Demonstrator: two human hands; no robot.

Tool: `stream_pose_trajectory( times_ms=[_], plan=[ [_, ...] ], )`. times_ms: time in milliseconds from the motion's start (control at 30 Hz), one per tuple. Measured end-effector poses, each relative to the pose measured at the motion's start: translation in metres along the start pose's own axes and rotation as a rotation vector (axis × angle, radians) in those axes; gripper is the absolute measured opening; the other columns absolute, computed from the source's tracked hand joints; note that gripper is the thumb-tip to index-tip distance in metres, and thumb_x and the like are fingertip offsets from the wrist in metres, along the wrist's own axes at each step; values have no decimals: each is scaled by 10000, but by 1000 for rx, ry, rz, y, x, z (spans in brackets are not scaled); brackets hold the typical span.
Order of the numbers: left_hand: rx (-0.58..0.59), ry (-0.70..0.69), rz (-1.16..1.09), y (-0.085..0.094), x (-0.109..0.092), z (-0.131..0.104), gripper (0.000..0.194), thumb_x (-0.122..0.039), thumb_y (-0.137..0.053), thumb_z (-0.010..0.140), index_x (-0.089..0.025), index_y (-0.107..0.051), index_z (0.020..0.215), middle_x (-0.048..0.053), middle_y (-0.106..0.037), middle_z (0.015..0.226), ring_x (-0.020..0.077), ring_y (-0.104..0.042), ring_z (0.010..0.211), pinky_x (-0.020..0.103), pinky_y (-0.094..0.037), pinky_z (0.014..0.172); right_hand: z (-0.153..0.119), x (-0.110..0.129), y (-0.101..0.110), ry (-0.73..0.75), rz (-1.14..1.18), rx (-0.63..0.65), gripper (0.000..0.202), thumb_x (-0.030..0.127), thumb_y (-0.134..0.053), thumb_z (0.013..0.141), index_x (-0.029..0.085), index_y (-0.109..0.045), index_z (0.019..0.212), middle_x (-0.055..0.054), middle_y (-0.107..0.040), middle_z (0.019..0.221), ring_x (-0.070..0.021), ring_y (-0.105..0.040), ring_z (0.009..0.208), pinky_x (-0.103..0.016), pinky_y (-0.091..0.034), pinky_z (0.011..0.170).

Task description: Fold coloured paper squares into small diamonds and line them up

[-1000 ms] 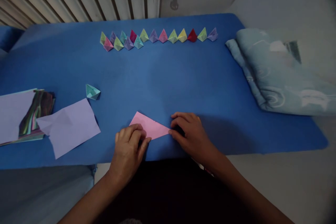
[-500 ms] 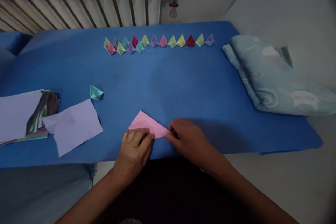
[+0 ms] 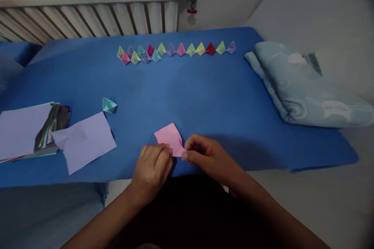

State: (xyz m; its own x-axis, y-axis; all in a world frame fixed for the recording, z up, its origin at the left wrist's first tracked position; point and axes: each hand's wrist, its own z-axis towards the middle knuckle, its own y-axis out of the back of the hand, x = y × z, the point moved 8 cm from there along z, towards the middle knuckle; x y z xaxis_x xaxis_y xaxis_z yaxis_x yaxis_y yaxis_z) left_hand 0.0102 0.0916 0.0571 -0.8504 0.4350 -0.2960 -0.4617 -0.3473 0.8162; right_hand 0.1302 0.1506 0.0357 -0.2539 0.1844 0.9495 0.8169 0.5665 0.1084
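A small pink sheet of origami paper [image 3: 169, 135] lies at the front edge of the blue surface, between my two hands. My left hand [image 3: 153, 165] grips its lower left part, with the fingers curled over the paper. Thumb and index finger of my right hand [image 3: 206, 149] pinch its lower right corner, where the edge curves up a little. My fingers hide the paper's lower edge. To the left lies a lilac sheet [image 3: 89, 140] with a creased flap, and a folded teal paper piece [image 3: 109, 105] stands just behind it.
Folded paper pieces in many colours [image 3: 181, 49] stand in a row along the back of the blue-covered table [image 3: 187, 89]. A stack of paper [image 3: 23, 132] lies at far left, a folded pale green blanket [image 3: 292, 85] at right. Behind the table is a radiator [image 3: 96, 19] with a red-handled valve [image 3: 192, 10].
The pink paper has gone from a long triangle to a smaller, squarish shape. My right hand has shifted slightly left and down with its corner. The view has tilted up slightly.
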Motion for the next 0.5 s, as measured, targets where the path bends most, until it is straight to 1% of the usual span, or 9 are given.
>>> stream_pose_trajectory(
  times_ms=[33, 100, 167, 200, 233, 300, 367, 433, 500],
  plan=[
    [-12, 44, -41, 5, 4, 2, 135, -98, -558, 866, -145, -556, 993, 93, -650, 927, 198, -596, 851, 341, -484, 748, -2, 5, 3, 41, 26, -21, 83, 265, -605, 795, 208, -559, 755, 44, -556, 683, -108, -505, 636, -239, -401, 597],
    [-26, 187, -193, 17, 14, 6, 111, -122, -567, 871, -173, -566, 970, 55, -644, 911, 165, -601, 851, 300, -481, 761, -7, 21, 18, 185, 6, -150, 95, 288, -632, 798, 229, -594, 860, 19, -619, 821, -133, -561, 753, -267, -444, 694],
    [-2, 354, -424, 23, 24, 8, 66, -163, -582, 872, -202, -579, 925, 15, -636, 885, 134, -597, 824, 258, -476, 744, -15, 41, 32, 358, -107, -292, 230, 275, -681, 772, 258, -605, 989, -4, -644, 1012, -167, -576, 938, -313, -442, 838],
    [24, 431, -551, 24, 27, 8, 42, -186, -588, 872, -212, -587, 903, 0, -634, 869, 124, -594, 806, 244, -473, 731, -17, 49, 33, 422, -179, -313, 307, 262, -708, 752, 268, -602, 1040, -10, -641, 1081, -183, -564, 1017, -335, -421, 902],
    [55, 503, -671, 22, 29, 8, 16, -209, -595, 869, -219, -595, 882, -13, -633, 852, 116, -589, 788, 234, -471, 719, -17, 55, 31, 458, -242, -289, 367, 246, -723, 738, 274, -596, 1081, -11, -641, 1115, -193, -555, 1061, -351, -401, 942],
    [105, 635, -859, 16, 31, 6, 34, -249, -619, 854, -221, -610, 839, -32, -629, 801, 102, -576, 743, 217, -464, 697, -11, 59, 19, 448, -288, -156, 397, 211, -693, 757, 279, -584, 1133, -3, -661, 1089, -182, -578, 1030, -346, -410, 930],
    [118, 756, -969, 8, 34, 3, 85, -281, -657, 820, -211, -619, 790, -43, -615, 738, 87, -553, 687, 199, -453, 660, -4, 55, 8, 365, -234, -47, 340, 191, -613, 806, 276, -583, 1134, 15, -676, 976, -144, -609, 878, -287, -459, 790],
    [110, 857, -1021, -1, 38, -1, 133, -305, -687, 783, -197, -620, 746, -47, -595, 688, 77, -531, 641, 187, -441, 618, 3, 45, 2, 254, -159, -1, 278, 195, -553, 832, 263, -589, 1099, 31, -655, 836, -112, -581, 706, -229, -439, 618],
    [140, 919, -1031, -10, 42, -7, 157, -326, -685, 773, -188, -620, 738, -41, -592, 671, 82, -535, 620, 195, -444, 597, 11, 34, -2, 157, -121, 12, 225, 208, -543, 825, 244, -593, 1042, 46, -609, 731, -94, -517, 598, -207, -382, 526]
  ],
)
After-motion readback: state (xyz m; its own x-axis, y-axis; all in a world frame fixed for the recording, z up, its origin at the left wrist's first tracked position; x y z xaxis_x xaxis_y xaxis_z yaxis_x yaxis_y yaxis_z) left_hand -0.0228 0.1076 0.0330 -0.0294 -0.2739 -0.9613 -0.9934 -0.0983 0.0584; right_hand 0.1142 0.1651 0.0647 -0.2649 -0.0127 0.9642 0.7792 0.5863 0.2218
